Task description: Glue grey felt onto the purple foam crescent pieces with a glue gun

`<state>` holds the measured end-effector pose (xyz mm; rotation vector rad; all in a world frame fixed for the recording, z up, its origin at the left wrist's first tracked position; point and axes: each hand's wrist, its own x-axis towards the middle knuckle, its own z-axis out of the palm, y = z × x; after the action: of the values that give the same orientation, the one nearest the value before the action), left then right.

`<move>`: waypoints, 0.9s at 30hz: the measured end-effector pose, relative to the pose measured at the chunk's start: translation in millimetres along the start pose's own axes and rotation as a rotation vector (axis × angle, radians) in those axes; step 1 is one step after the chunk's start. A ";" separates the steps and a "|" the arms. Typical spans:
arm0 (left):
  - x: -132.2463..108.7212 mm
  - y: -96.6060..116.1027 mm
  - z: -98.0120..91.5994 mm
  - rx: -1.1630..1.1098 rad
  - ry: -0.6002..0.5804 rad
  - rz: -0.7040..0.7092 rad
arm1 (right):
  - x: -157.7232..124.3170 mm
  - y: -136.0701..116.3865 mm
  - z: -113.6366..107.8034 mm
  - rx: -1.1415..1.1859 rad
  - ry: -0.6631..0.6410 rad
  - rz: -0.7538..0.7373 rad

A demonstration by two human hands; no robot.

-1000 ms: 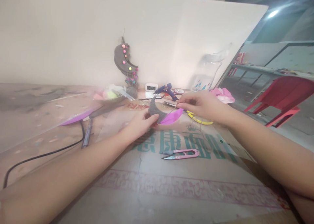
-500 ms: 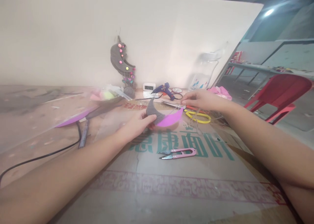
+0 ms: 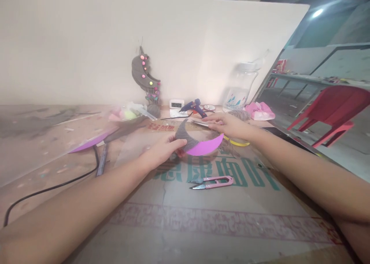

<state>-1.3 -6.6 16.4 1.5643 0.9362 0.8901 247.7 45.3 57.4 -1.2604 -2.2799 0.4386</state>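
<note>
My left hand (image 3: 166,148) is closed on a purple crescent cutout (image 3: 205,145), pinching it with the thumb on top. Grey yarn (image 3: 185,135) is wound closely round the crescent's left half; its right half is bare. To the right, my right hand (image 3: 224,125) is raised with bent fingers close together, seemingly pinching the thin yarn strand; blur partly hides the fingertips. Behind and beneath that hand lie scissors (image 3: 200,123), with a yellow handle (image 3: 238,143) showing below the wrist. Pink thread snips (image 3: 212,182) rest on the printed sheet in front of the crescent.
Along the wall stand a blue glue gun (image 3: 193,106), a small white clock (image 3: 176,103) and a clear bottle (image 3: 241,86). A decorated grey crescent (image 3: 141,71) hangs above. Pink plastic (image 3: 261,111) lies at right. A black cable (image 3: 54,183) crosses the left side.
My right hand has shifted slightly left and down, covering more of the scissors and their handles. The left hand still grips the crescent, which appears slightly lower and farther right as the view shifts.
</note>
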 end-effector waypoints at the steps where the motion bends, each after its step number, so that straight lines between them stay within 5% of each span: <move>1: 0.0 -0.2 0.0 -0.004 0.009 -0.001 | -0.4 -1.3 -3.1 -0.006 0.022 0.001; 4: -0.4 1.1 0.8 -0.018 0.040 -0.022 | -4.9 -12.9 -12.2 0.081 0.075 0.040; 10: -1.8 5.2 2.3 0.010 0.062 -0.008 | -18.9 -35.3 0.3 0.075 -0.065 0.012; 16: 3.2 -1.5 1.1 0.045 0.176 0.024 | -25.5 -22.2 36.0 0.469 0.411 0.069; 21: 3.4 -5.7 0.3 -0.021 0.217 0.051 | -30.2 -19.9 51.3 0.892 0.261 0.213; 27: 3.2 -7.7 -1.5 0.112 0.151 0.077 | -38.4 -37.6 51.0 0.685 -0.026 0.179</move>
<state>-2.3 -2.1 9.2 1.6548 1.0540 1.0372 210.3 -9.1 23.8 -1.0859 -1.7849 1.1820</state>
